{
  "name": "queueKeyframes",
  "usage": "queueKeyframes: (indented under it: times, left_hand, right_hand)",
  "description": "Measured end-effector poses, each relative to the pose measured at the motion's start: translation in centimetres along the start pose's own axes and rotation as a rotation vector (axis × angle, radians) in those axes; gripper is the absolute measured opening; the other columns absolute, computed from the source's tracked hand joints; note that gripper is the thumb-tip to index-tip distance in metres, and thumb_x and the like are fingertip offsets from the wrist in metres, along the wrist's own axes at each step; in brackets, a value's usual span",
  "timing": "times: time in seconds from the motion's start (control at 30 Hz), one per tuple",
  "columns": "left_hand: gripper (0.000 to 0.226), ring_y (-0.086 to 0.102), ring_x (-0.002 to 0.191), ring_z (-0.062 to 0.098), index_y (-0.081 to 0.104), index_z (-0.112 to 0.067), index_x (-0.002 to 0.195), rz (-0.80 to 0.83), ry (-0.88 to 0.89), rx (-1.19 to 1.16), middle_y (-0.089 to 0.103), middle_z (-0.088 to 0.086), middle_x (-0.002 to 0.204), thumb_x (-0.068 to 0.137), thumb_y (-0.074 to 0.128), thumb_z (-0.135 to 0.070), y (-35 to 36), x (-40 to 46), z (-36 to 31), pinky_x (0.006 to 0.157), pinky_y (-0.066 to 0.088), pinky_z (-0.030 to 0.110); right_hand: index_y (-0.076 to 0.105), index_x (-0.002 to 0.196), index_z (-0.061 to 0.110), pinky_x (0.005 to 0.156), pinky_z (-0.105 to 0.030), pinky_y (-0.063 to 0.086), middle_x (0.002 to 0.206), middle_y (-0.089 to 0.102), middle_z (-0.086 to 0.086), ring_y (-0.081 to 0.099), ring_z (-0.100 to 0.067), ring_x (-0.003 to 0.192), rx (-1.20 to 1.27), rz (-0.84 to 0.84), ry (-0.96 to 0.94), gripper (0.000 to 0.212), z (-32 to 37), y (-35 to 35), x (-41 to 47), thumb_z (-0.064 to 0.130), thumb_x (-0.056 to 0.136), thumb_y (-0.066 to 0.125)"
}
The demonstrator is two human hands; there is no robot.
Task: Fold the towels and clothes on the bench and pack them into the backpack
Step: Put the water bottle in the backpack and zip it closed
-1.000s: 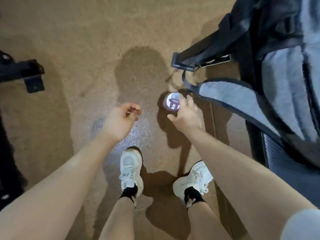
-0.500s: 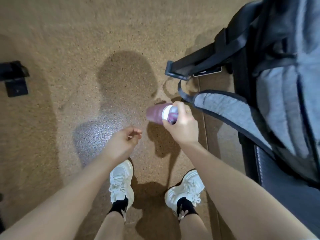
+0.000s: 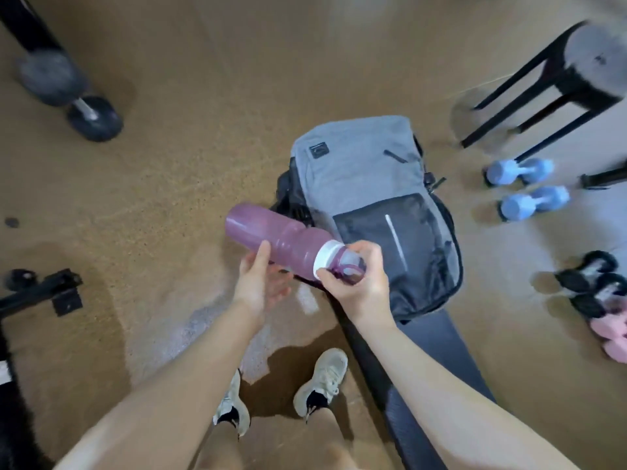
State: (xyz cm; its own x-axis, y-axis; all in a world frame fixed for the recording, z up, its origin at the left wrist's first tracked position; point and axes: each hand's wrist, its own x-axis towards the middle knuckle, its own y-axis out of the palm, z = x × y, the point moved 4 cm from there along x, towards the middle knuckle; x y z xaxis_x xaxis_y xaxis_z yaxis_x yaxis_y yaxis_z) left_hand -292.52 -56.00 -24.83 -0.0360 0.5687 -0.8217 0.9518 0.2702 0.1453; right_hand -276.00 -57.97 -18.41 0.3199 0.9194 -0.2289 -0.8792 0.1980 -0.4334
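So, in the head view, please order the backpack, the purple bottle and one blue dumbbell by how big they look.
1. backpack
2. purple bottle
3. blue dumbbell
The bottle is held up nearer the camera, so it may look bigger than it is.

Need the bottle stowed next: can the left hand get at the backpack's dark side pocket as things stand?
Probably yes. The left hand is under the purple bottle with fingers open, and the dark side of the backpack lies just beyond it. The bottle partly covers that side, though, and no pocket opening shows.

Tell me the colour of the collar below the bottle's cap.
White, on a purple bottle; the collar shows clearly in the head view, beside the right hand.
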Motion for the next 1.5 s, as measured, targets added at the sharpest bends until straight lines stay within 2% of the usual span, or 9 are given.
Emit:
queueKeyframes:
  times: [0.27, 0.47, 0.6, 0.73, 0.87, 1.0, 1.1, 1.3, 1.5]
  left_hand:
    - [0.055, 0.064, 0.096, 0.022, 0.043, -0.021, 0.13, 0.237, -0.013, 0.037, 0.062, 0.005, 0.116, 0.081, 0.068, -0.027, 15.8, -5.6, -0.2, 0.074, 0.055, 0.034]
    - [0.063, 0.06, 0.105, 0.019, 0.039, -0.022, 0.126, 0.426, 0.148, 0.437, 0.058, 0.001, 0.118, 0.075, 0.074, -0.011, 23.6, -7.3, 0.9, 0.075, 0.055, 0.03]
    - [0.072, 0.059, 0.105, 0.012, 0.038, -0.028, 0.127, 0.597, 0.266, 0.812, 0.057, -0.005, 0.119, 0.07, 0.079, -0.016, 27.3, -6.7, 0.8, 0.084, 0.052, 0.029]
    - [0.078, 0.061, 0.103, 0.011, 0.037, -0.026, 0.132, 0.678, 0.216, 0.85, 0.058, -0.005, 0.119, 0.068, 0.081, -0.018, 29.2, -5.0, -0.2, 0.082, 0.055, 0.028]
    - [0.082, 0.062, 0.103, 0.011, 0.038, -0.031, 0.13, 0.764, 0.169, 0.953, 0.059, -0.009, 0.119, 0.064, 0.084, -0.023, 31.0, -1.2, -2.2, 0.086, 0.055, 0.034]
    - [0.064, 0.057, 0.101, 0.003, 0.039, -0.031, 0.132, 0.911, 0.179, 1.167, 0.058, -0.009, 0.122, 0.079, 0.071, -0.017, 33.5, 3.9, -4.9, 0.078, 0.045, 0.008]
    - [0.048, 0.054, 0.096, 0.008, 0.042, -0.017, 0.134, 0.923, 0.28, 1.46, 0.057, -0.003, 0.119, 0.089, 0.057, -0.018, 35.6, 7.8, -6.7, 0.068, 0.038, 0.005]
    - [0.032, 0.054, 0.113, 0.022, 0.056, -0.009, 0.121, 0.885, 0.635, 1.779, 0.06, 0.006, 0.122, 0.09, 0.052, -0.014, 40.7, 13.9, -6.9, 0.097, 0.039, 0.027]
    - [0.031, 0.043, 0.116, 0.03, 0.055, -0.014, 0.118, 0.81, 0.979, 2.139, 0.057, 0.007, 0.121, 0.091, 0.051, -0.03, 45.1, 18.2, -3.8, 0.092, 0.036, 0.039]
  right_hand:
    - [0.041, 0.112, 0.026, 0.077, -0.007, 0.046, 0.104, 0.048, 0.02, 0.054, 0.008, 0.097, 0.019, 0.017, 0.004, 0.057, -2.6, -16.1, -1.7, 0.011, 0.072, 0.078]
    - [0.025, 0.144, 0.018, 0.099, -0.014, 0.034, 0.14, 0.033, 0.01, 0.035, -0.004, 0.128, 0.008, 0.152, 0.196, 0.082, -6.4, -21.3, -0.7, 0.026, 0.078, 0.074]
    - [0.034, 0.138, 0.025, 0.084, -0.002, 0.036, 0.132, 0.041, 0.017, 0.042, 0.002, 0.12, 0.22, 0.065, 0.27, 0.057, -5.7, -22.8, 3.0, 0.028, 0.088, 0.061]
    - [0.035, 0.132, 0.03, 0.084, -0.026, 0.053, 0.124, 0.054, 0.008, 0.058, -0.007, 0.108, 0.361, 0.007, 0.338, 0.061, -5.7, -21.9, 6.5, 0.024, 0.082, 0.069]
    - [0.033, 0.133, 0.028, 0.092, -0.043, 0.051, 0.119, 0.055, 0.006, 0.058, -0.016, 0.11, 0.356, -0.1, 0.418, 0.078, -6.3, -20.6, 10.9, 0.02, 0.071, 0.079]
    - [0.033, 0.132, 0.025, 0.083, -0.022, 0.048, 0.11, 0.055, 0.013, 0.057, -0.011, 0.103, 0.279, -0.233, 0.458, 0.079, -6.8, -20.3, 15.6, 0.018, 0.069, 0.081]
    - [0.034, 0.133, 0.027, 0.082, -0.024, 0.04, 0.117, 0.052, 0.007, 0.052, -0.013, 0.105, 0.146, -0.318, 0.463, 0.081, -7.7, -21.8, 18.1, 0.029, 0.066, 0.081]
    - [0.035, 0.137, 0.032, 0.088, -0.034, 0.044, 0.123, 0.054, 0.003, 0.054, -0.019, 0.105, -0.039, -0.185, 0.615, 0.094, -12.1, -23.9, 21.5, 0.05, 0.053, 0.073]
    - [0.028, 0.133, 0.028, 0.092, -0.045, 0.045, 0.119, 0.054, -0.004, 0.054, -0.028, 0.104, -0.2, -0.058, 0.673, 0.101, -17.1, -25.2, 25.0, 0.053, 0.047, 0.075]
